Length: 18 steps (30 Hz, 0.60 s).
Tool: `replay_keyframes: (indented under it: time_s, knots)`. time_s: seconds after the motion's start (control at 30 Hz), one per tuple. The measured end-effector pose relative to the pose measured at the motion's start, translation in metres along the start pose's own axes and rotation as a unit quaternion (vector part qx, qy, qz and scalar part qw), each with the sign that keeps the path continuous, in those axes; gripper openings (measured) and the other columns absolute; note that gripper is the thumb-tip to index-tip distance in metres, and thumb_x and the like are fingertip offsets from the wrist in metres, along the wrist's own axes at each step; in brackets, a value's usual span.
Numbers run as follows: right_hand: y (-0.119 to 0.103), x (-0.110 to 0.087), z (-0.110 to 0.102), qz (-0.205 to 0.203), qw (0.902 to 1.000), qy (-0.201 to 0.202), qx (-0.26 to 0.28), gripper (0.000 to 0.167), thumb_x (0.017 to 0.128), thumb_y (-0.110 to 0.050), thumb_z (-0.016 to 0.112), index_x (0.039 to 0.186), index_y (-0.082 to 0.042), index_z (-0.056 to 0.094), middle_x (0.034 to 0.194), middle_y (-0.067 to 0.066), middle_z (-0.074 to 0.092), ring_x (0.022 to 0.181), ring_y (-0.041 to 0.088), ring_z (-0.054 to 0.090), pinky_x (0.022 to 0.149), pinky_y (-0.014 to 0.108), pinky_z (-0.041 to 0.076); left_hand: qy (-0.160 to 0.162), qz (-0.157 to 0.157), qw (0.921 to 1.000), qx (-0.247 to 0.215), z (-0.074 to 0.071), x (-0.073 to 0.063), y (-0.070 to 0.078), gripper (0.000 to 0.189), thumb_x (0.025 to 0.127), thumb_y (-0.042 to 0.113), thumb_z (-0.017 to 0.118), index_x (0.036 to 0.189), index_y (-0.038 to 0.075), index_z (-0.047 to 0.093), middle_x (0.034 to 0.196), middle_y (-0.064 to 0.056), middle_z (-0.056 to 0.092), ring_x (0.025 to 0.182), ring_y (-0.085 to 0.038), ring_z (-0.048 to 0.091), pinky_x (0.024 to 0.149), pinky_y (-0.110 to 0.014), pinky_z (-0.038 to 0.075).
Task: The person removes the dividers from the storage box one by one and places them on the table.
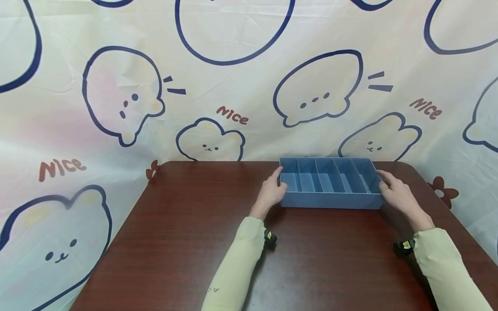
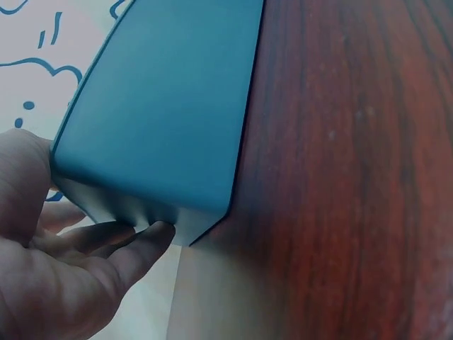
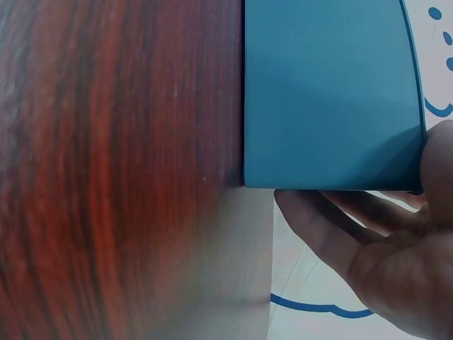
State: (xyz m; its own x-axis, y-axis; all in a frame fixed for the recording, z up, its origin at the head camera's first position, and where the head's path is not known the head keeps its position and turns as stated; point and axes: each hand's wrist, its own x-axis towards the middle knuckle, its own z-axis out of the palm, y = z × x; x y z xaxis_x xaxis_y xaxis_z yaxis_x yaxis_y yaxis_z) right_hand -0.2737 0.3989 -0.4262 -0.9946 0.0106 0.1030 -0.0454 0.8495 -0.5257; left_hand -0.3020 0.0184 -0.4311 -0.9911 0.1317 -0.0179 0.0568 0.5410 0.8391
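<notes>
A blue divided storage box [image 1: 330, 200] with several compartments sits at the far edge of the table, right of the middle. Nothing lies in its compartments. My left hand [image 1: 271, 190] grips the box's left end, thumb at the top rim; in the left wrist view its fingers [image 2: 145, 251] lie against the end wall. At the opposite end my right hand [image 1: 397, 193] holds the box in the same way. The right wrist view shows the fingers [image 3: 318, 230] against that end wall and the thumb up by the rim.
The dark red-brown wooden table [image 1: 175, 242] reaches toward me. Behind it and along its sides hangs a pale cloth [image 1: 256, 86] printed with cartoon outlines. Both forearms, in pale green sleeves [image 1: 237, 263], stretch over the table, with a small black camera [image 1: 270, 239] at the left wrist.
</notes>
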Motion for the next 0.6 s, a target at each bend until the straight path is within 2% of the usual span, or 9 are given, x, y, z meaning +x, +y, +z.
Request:
replay_keyframes:
  time_s: [0.17, 0.33, 0.4, 0.5, 0.6]
  knots:
    - [-0.0020, -0.0008, 0.0006, -0.001, 1.0000, -0.002, -0.001, 0.055, 0.103, -0.024, 0.028, 0.153, -0.001, 0.025, 0.143, 0.039, 0.038, 0.120, 0.052, 0.046, 0.084, 0.064, 0.043, 0.001, 0.001, 1.0000, -0.002, -0.0014, -0.0013, -0.0024, 0.061, 0.096, 0.022, 0.047, 0.154, 0.031, 0.029, 0.157, -0.005, 0.039, 0.133, -0.028, 0.049, 0.110, -0.053, 0.041]
    - [-0.0043, -0.0012, 0.0015, -0.008, 0.9999, 0.000, -0.006, 0.054, 0.103, -0.023, 0.028, 0.152, -0.001, 0.027, 0.141, 0.039, 0.040, 0.105, 0.044, 0.050, 0.075, 0.053, 0.043, 0.001, 0.003, 1.0000, -0.001, -0.0043, -0.0033, -0.0037, 0.061, 0.096, 0.022, 0.048, 0.154, 0.031, 0.029, 0.156, -0.005, 0.040, 0.129, -0.027, 0.051, 0.106, -0.051, 0.044]
    - [-0.0050, -0.0012, 0.0024, -0.009, 0.9999, 0.000, -0.007, 0.054, 0.103, -0.023, 0.029, 0.152, -0.001, 0.027, 0.141, 0.039, 0.041, 0.104, 0.043, 0.050, 0.075, 0.051, 0.042, 0.002, 0.006, 1.0000, -0.001, -0.0054, -0.0038, -0.0041, 0.061, 0.096, 0.022, 0.048, 0.154, 0.030, 0.029, 0.156, -0.005, 0.041, 0.125, -0.027, 0.053, 0.102, -0.049, 0.046]
    - [-0.0057, -0.0011, 0.0037, -0.008, 1.0000, -0.001, -0.006, 0.055, 0.103, -0.023, 0.029, 0.153, -0.001, 0.026, 0.142, 0.039, 0.040, 0.109, 0.045, 0.050, 0.077, 0.054, 0.043, 0.001, 0.007, 1.0000, -0.001, -0.0067, -0.0044, -0.0048, 0.061, 0.096, 0.022, 0.047, 0.154, 0.029, 0.029, 0.156, -0.006, 0.041, 0.119, -0.027, 0.054, 0.096, -0.047, 0.047]
    - [-0.0066, -0.0009, 0.0047, -0.005, 1.0000, -0.002, -0.003, 0.055, 0.103, -0.023, 0.028, 0.153, -0.001, 0.025, 0.143, 0.039, 0.038, 0.113, 0.048, 0.049, 0.080, 0.058, 0.044, 0.000, 0.008, 1.0000, 0.001, -0.0077, -0.0050, -0.0055, 0.062, 0.096, 0.023, 0.047, 0.154, 0.029, 0.029, 0.156, -0.005, 0.041, 0.120, -0.027, 0.054, 0.098, -0.047, 0.047]
